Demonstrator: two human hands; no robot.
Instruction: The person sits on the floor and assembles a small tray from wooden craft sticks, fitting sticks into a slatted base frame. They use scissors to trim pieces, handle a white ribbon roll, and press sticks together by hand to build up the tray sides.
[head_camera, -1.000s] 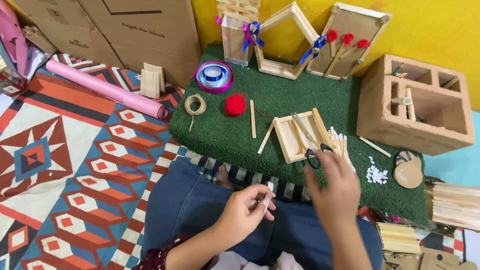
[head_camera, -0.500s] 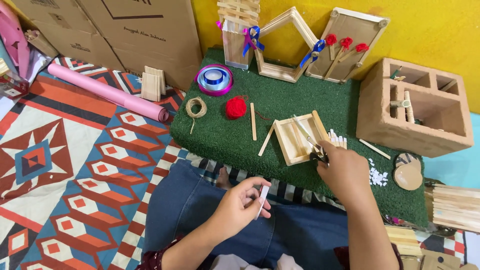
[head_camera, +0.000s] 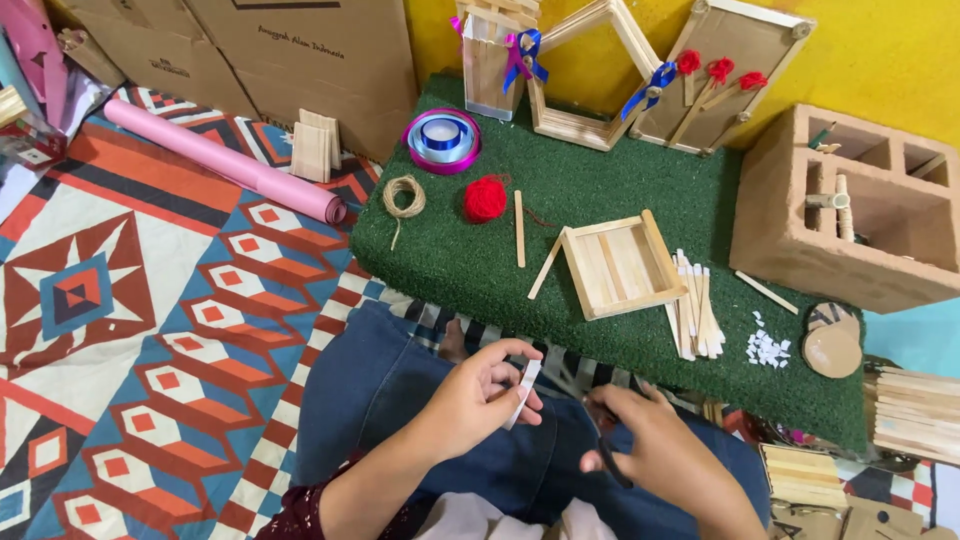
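A short white strip (head_camera: 523, 393) sits over the person's lap, pinched between thumb and fingers of the left hand (head_camera: 480, 395), grip clenched on it. Just beside it, the right hand (head_camera: 650, 450) grasps dark scissors (head_camera: 590, 425), blades pointing toward the strip. Beyond the knees lies a green turf mat (head_camera: 600, 170). On it: a wooden stick tray (head_camera: 620, 265), a bundle of loose sticks (head_camera: 692, 305), red yarn ball (head_camera: 484, 198), twine coil (head_camera: 403, 196), ribbon spool (head_camera: 442, 139). Nothing stands between hands and mat.
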